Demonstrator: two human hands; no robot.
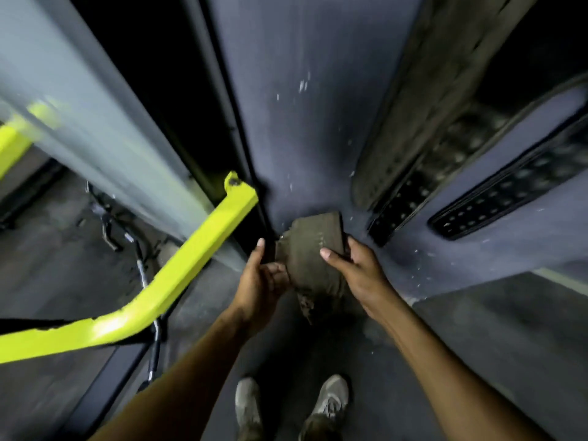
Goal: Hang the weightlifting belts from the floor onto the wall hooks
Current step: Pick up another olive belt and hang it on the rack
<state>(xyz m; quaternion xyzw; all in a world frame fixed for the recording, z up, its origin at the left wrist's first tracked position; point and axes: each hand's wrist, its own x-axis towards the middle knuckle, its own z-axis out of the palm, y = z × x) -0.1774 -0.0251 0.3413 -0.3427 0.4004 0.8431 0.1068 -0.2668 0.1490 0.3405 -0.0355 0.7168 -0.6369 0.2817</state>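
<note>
The grey wall (305, 106) fills the upper centre; belts (410, 128) already hang on it at upper right, hooks out of sight. A yellow bar (178, 268) crosses the lower left. At centre a worn belt (310, 249) is held off the floor. The right hand (362, 272) has its grip pinching the belt's right edge, and the left hand (261, 281) curls round its lower left. I'd keep both holds and raise it flat toward a hook. No containers show.
</note>
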